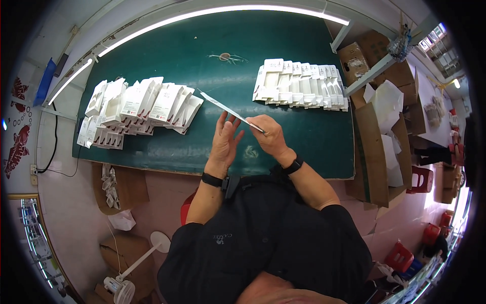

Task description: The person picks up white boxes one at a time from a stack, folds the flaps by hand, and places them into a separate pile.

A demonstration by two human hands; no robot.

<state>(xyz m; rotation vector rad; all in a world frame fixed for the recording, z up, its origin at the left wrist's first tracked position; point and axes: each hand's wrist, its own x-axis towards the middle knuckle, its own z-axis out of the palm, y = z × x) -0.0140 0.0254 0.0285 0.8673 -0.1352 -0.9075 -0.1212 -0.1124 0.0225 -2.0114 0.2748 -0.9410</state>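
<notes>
My right hand [269, 135] pinches one end of a flat, unfolded white carton blank [225, 108], which I see edge-on, slanting up to the left over the green table [192, 55]. My left hand [224, 143] is held upright beside it with its fingers spread, its fingertips at the blank's underside. A fanned pile of flat white cartons [136, 109] lies on the table to the left. A neat row of white cartons [301, 83] lies at the table's far right.
Brown cardboard boxes [377, 147] with white sheets stand at the table's right end. More cardboard [119, 185] and a white desk fan [124, 283] sit on the floor at lower left. Red stools [422, 180] stand to the right.
</notes>
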